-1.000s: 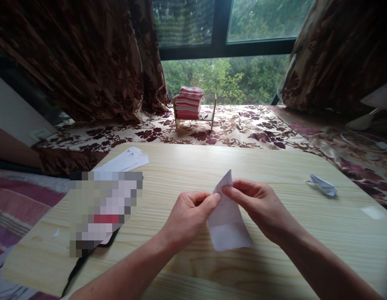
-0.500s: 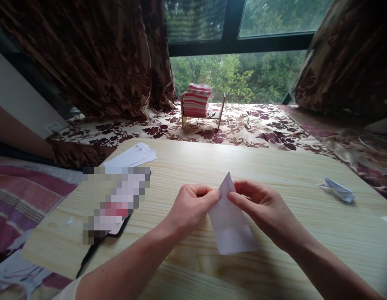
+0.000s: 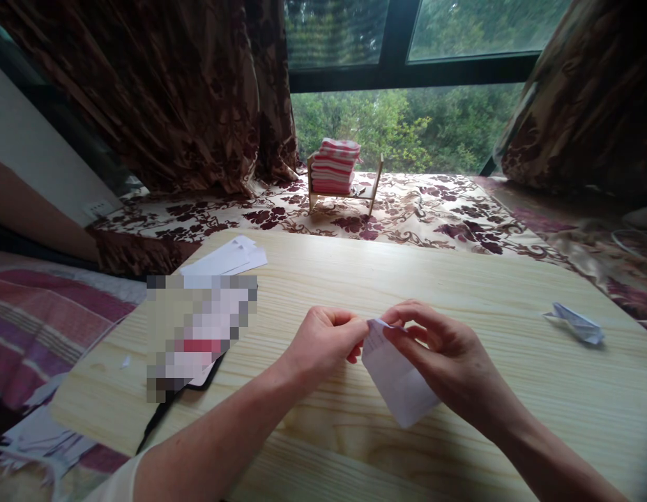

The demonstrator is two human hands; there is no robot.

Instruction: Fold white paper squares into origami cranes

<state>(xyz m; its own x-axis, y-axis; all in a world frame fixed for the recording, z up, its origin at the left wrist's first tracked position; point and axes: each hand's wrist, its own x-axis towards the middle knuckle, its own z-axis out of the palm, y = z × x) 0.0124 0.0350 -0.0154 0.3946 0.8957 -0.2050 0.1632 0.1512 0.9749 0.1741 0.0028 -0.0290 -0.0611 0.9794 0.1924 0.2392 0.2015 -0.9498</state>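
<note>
A small white sheet of paper is held up over the wooden table, with its lower corner hanging toward me. My left hand pinches its upper left corner between thumb and fingers. My right hand grips the upper right edge, thumb in front, and the paper's top is bent over there. Part of the sheet is hidden behind my right hand. Off to the right on the table lies a folded white paper piece.
White paper strips lie at the table's far left. A blurred-out, phone-like object with a black cable is nearer. A small rack holding folded red-and-white cloths stands on the windowsill. More paper scraps are at lower left.
The paper's pointed top has been folded down, and the sheet has turned so its lower end slants right. My right hand has bent further over the top edge. The view has shifted slightly.
</note>
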